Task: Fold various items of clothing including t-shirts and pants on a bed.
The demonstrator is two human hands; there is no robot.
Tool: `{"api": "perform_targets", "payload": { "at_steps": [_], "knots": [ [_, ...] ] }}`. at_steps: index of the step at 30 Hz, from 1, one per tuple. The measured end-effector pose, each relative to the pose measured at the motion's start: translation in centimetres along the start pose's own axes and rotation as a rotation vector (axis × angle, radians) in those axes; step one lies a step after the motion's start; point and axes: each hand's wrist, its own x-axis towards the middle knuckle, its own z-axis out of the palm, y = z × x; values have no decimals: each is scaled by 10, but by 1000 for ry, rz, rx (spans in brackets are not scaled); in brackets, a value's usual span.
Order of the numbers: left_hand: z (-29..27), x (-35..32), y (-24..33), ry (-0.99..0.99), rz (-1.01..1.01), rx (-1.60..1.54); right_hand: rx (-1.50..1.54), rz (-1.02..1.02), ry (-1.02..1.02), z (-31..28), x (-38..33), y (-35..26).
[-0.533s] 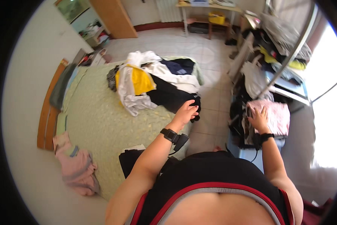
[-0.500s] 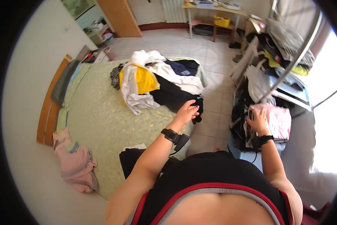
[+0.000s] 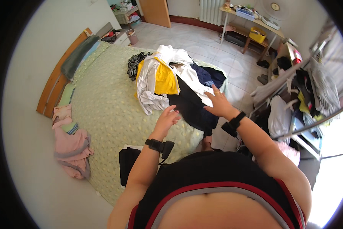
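A heap of clothes lies on the bed. In it are a yellow garment (image 3: pixel 166 81), a white and grey one (image 3: pixel 148 91), black trousers (image 3: pixel 188 105), a cream garment (image 3: pixel 190 80) and a navy piece (image 3: pixel 209 74). My left hand (image 3: pixel 165 121) hovers over the bed just near the heap, its fingers loosely apart with nothing in them. Over the right side of the black trousers is my right hand (image 3: pixel 220 105), fingers spread, holding nothing. Whether its fingertips touch the cloth I cannot tell. Folded black clothing (image 3: pixel 128 162) lies on the bed by my left forearm.
The bed (image 3: pixel 102 99) has a green patterned cover and a wooden headboard (image 3: pixel 57 82). Pink clothing (image 3: pixel 74 149) lies at its left edge. To the right stand a metal rack with bags (image 3: pixel 280 116) and a pink folded item (image 3: pixel 290 152). A table (image 3: pixel 251 19) stands at the back.
My right hand has left the pink folded item on the right and moved left over the clothes heap. My left hand has shifted slightly left and nearer. The view has turned toward the right.
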Motion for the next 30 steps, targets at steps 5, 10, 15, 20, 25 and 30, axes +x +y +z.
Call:
{"api": "perform_targets", "payload": {
  "at_steps": [5, 10, 15, 20, 25, 30],
  "knots": [
    [-18, 32, 23, 171, -2, 30, 74, -193, -58, 20, 103, -2],
    [-16, 56, 61, 258, -39, 266, 204, -255, -298, 32, 193, 2],
    [-18, 65, 79, 370, 15, 488, 204, -209, -425, 70, 270, 3],
    [-20, 63, 84, 478, -13, 565, 115, -133, -575, 115, 322, -5],
    [-30, 73, 85, 552, -60, 541, 334, -217, -439, 144, 340, -8],
    [-62, 120, 77, 684, 4, 476, 666, -899, -63, 103, 286, -50]
  ]
}}
